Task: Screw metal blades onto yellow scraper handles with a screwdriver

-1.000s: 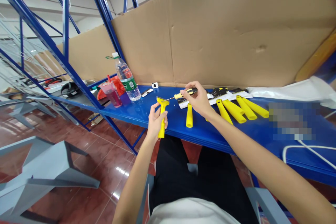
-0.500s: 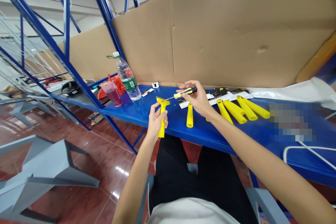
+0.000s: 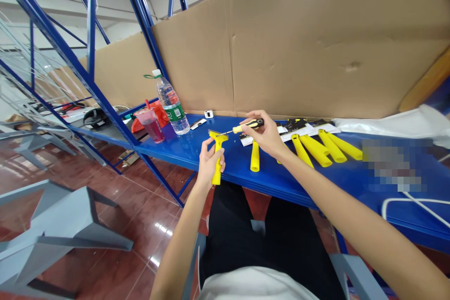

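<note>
My left hand is closed around the handle of a yellow scraper, held upright at the front edge of the blue table. A thin blade edge shows along the scraper's wide head. In my right hand is a screwdriver with a yellow and black handle. Its shaft points left and its tip meets the scraper's head; the exact contact is too small to make out. One yellow handle lies on the table below my right hand. Several more yellow handles lie to the right of my forearm.
A water bottle and a cup of red drink stand at the left end of the blue table. Printed cards lie behind the handles. Cardboard walls the back. A grey chair stands at left.
Both hands keep their grip, with the screwdriver tip still at the scraper's head. The fingers of my right hand have shifted slightly on the screwdriver handle.
</note>
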Action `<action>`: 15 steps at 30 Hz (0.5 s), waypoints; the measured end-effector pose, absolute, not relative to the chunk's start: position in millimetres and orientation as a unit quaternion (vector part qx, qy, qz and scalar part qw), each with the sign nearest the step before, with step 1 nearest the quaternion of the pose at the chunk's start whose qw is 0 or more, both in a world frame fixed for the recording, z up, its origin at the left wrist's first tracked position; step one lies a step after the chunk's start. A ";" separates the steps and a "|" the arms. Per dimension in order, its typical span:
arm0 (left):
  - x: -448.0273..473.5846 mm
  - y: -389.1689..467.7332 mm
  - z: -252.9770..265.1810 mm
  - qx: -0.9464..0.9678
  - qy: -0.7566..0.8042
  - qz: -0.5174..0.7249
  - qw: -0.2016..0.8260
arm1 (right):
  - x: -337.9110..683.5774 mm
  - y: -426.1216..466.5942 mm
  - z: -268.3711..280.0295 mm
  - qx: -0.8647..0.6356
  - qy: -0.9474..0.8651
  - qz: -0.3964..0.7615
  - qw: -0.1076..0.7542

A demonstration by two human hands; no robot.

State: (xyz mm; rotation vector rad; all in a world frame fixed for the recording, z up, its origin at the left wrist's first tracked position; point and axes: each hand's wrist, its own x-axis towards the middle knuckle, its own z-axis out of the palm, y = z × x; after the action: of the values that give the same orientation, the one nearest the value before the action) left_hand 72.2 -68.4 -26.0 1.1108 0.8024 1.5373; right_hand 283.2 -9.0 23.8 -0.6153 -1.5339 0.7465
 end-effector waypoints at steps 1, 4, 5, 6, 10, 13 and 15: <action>72.4 -68.7 -25.8 0.463 0.335 0.640 0.514 | 283.2 -8.7 23.5 -0.282 -0.664 0.309 0.619; 72.9 -69.1 -25.3 0.467 0.336 0.639 0.510 | 283.4 -8.6 22.9 -0.289 -0.667 0.281 0.627; 72.9 -69.1 -25.3 0.467 0.336 0.639 0.510 | 283.5 -8.8 23.0 -0.274 -0.671 0.284 0.628; 72.9 -69.1 -25.3 0.467 0.336 0.639 0.510 | 283.5 -9.1 23.1 -0.255 -0.675 0.292 0.628; 72.8 -69.1 -25.5 0.467 0.337 0.639 0.510 | 283.2 -9.6 23.5 -0.234 -0.676 0.322 0.620; 73.5 -69.9 -25.2 0.471 0.337 0.637 0.508 | 283.4 -8.2 23.2 -0.283 -0.660 0.302 0.627; 74.2 -70.5 -24.7 0.474 0.338 0.635 0.507 | 283.7 -7.2 22.9 -0.304 -0.654 0.282 0.633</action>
State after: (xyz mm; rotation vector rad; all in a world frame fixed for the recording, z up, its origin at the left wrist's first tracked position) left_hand 74.2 -70.5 -24.7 1.1436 0.8139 1.5317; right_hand 283.7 -7.2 22.9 -0.6964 -1.4961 0.6442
